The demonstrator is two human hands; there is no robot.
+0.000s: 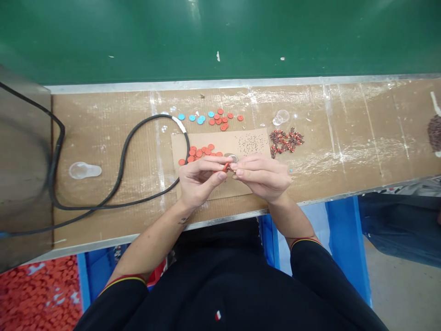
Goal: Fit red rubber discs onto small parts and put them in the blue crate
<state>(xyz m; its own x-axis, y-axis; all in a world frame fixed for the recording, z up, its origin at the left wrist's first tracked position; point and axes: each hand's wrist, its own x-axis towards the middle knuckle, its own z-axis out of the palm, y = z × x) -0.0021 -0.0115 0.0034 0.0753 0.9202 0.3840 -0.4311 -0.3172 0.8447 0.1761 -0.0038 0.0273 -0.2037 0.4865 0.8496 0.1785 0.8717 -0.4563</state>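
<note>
My left hand point(200, 180) pinches a red disc point(226, 167) between thumb and fingers, over the cardboard sheet point(220, 197). My right hand point(263, 177) is closed beside it, its fingertips on a small dark and coppery part point(232, 170) that meets the disc. Just behind the fingertips is a round clear or metallic item point(232, 157), partly covered. Several loose red discs point(208, 151) lie behind my left hand. Tiny dark pieces point(251, 143) are scattered on the sheet behind my right hand.
Blue discs point(200, 120) and more red discs point(224, 120) lie farther back. Red-and-dark parts point(285, 141) are piled right. A black cable point(120, 170) loops at left, near a clear plastic scoop point(85, 170). Blue bins point(349, 243) stand below the front edge.
</note>
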